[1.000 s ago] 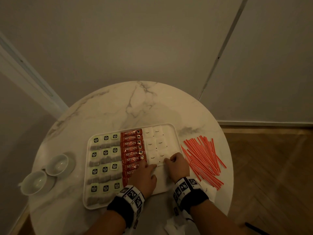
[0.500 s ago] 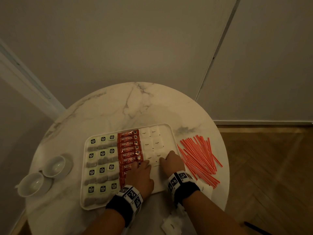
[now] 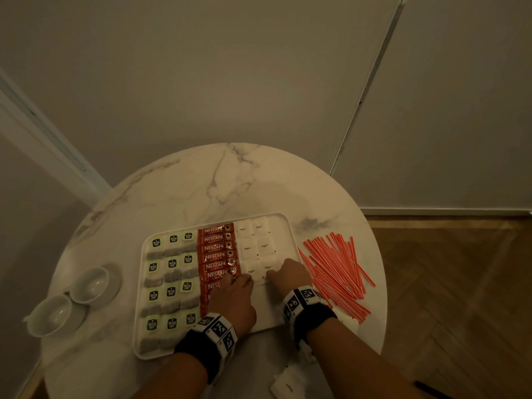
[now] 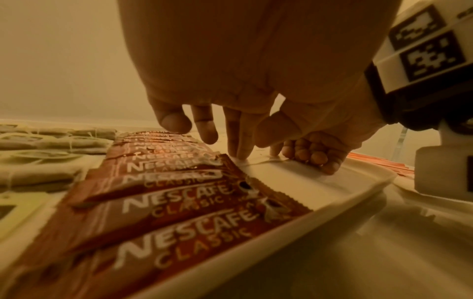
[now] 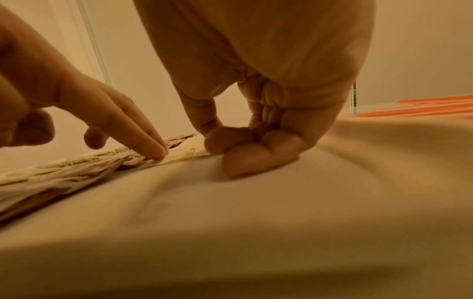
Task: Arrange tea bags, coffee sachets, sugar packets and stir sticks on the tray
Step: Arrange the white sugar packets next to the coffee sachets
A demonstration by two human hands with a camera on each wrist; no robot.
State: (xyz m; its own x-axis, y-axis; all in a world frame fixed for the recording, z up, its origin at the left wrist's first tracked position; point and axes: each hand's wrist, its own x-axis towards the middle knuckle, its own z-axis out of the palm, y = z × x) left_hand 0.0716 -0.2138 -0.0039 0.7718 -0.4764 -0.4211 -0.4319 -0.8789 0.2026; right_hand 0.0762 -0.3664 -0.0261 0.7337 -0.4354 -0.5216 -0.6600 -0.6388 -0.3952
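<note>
Pressing straight fingers [image 4: 240,141] on a sugar packet [image 3: 251,272], the left hand [image 3: 234,298] rests on the tray [image 3: 283,226] — right hand [image 3: 289,276] curled, knuckles down, holding nothing visible.

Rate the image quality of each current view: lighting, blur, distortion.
Head view: dim and warm, wall lines bowed, yet the coffee sachets read clearly. Left wrist view: amber cast, near sachets blurred. Right wrist view: blurriest, the tray a soft smear.
</note>
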